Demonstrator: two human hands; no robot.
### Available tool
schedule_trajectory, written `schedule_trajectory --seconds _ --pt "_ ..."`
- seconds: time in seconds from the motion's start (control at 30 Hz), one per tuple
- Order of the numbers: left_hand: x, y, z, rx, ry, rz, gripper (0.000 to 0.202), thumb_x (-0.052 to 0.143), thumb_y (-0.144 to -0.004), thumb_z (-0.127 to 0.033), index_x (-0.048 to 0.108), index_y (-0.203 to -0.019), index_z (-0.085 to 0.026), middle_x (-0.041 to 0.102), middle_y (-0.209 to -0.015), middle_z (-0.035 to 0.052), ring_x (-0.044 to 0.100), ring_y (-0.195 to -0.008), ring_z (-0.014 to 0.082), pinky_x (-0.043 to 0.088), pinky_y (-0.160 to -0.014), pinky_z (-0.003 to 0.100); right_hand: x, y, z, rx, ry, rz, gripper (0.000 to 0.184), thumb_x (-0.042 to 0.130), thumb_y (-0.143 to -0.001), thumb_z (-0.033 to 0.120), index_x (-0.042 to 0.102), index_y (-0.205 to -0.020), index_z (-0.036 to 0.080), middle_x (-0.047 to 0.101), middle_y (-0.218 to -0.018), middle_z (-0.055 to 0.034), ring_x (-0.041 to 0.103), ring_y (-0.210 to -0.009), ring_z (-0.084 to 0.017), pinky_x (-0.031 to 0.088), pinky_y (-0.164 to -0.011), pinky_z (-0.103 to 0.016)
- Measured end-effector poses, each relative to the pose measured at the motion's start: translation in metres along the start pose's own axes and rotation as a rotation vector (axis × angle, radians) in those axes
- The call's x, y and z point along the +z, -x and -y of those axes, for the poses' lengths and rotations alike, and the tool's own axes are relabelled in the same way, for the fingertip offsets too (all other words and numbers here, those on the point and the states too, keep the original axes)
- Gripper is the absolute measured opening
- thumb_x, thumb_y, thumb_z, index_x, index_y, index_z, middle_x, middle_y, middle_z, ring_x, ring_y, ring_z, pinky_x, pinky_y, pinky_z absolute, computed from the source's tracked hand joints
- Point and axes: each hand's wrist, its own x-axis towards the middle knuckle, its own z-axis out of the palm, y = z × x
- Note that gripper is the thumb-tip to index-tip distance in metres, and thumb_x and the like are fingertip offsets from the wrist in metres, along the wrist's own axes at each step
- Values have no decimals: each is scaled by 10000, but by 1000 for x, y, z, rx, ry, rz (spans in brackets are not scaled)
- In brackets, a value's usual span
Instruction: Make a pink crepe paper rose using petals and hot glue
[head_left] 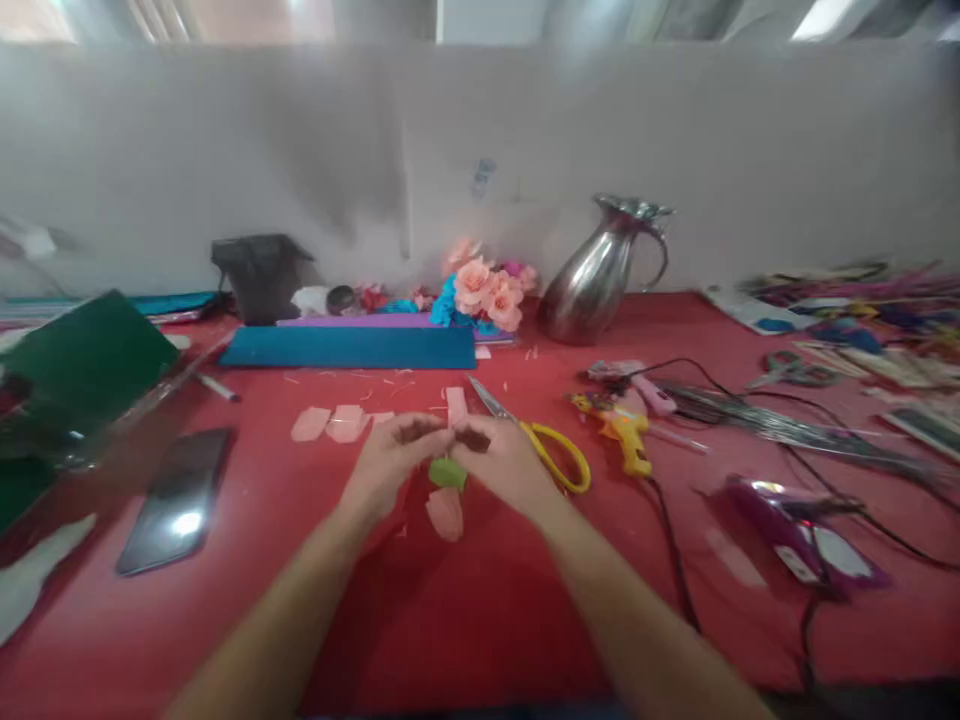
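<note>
My left hand (390,462) and my right hand (504,462) meet over the middle of the red table, thumbs and fingertips pinched together. Whatever sits between the fingertips is too small and blurred to name. Just below the fingers are a light green leaf-shaped piece (448,474) and a peach petal-shaped piece (445,514). A pink strip (456,404) shows just beyond the fingertips. Left of it, pale pink cut petals (346,423) lie in a row, partly behind my left hand. Scissors with yellow handles (562,458) rest beside my right hand.
To the right lie a yellow glue gun (628,438), dark cords, a bundle of wires (757,415) and a purple device (806,540). A phone (176,500) lies left. Behind are a blue sheet (349,347), peach flowers (487,290) and a metal jug (592,275).
</note>
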Motion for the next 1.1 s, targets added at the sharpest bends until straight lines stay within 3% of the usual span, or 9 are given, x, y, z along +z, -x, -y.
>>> schedule_trajectory --seconds 0.2,0.37,0.53,0.8,0.97,1.1 --pt "3 -4 5 -58 39 -66 191 719 -654 -263 673 -779 -126 660 -720 37 593 -646 116 483 -676 262 -2 -1 2 27 -54 41 112 522 -761 241 610 -715 188 642 -740 -23 584 -699 -163 425 -656 -284" --pt "2 -4 4 -40 72 -111 195 721 -653 -256 650 -789 -136 641 -705 14 592 -628 108 502 -682 267 -1 -1 4 148 -226 45 117 532 -736 247 532 -635 188 551 -632 20 521 -617 -127 411 -606 -262" --pt "3 -4 2 -19 93 -126 206 729 -656 -270 656 -797 -138 651 -730 18 611 -656 115 510 -701 265 -2 -1 4 182 -252 13 117 530 -719 226 510 -611 185 532 -609 31 509 -604 -119 402 -595 -255" --pt "7 -3 6 3 9 -81 248 693 -705 -282 685 -899 -127 692 -813 63 625 -718 133 511 -739 279 -2 0 -2 124 -182 51 166 561 -779 322 617 -707 184 622 -690 -15 574 -648 -150 432 -617 -280" --pt "10 -2 10 -18 7 -97 253 683 -699 -253 686 -921 -132 708 -860 72 647 -752 151 506 -767 299 -4 0 0 117 -148 7 204 621 -750 375 654 -711 177 652 -703 -27 590 -664 -165 444 -618 -282" --pt "11 -2 10 -17 16 -80 253 678 -709 -267 696 -926 -138 714 -875 76 655 -766 160 504 -790 309 -5 0 2 138 -163 10 180 596 -758 334 673 -711 178 662 -708 -28 596 -676 -168 452 -635 -283"
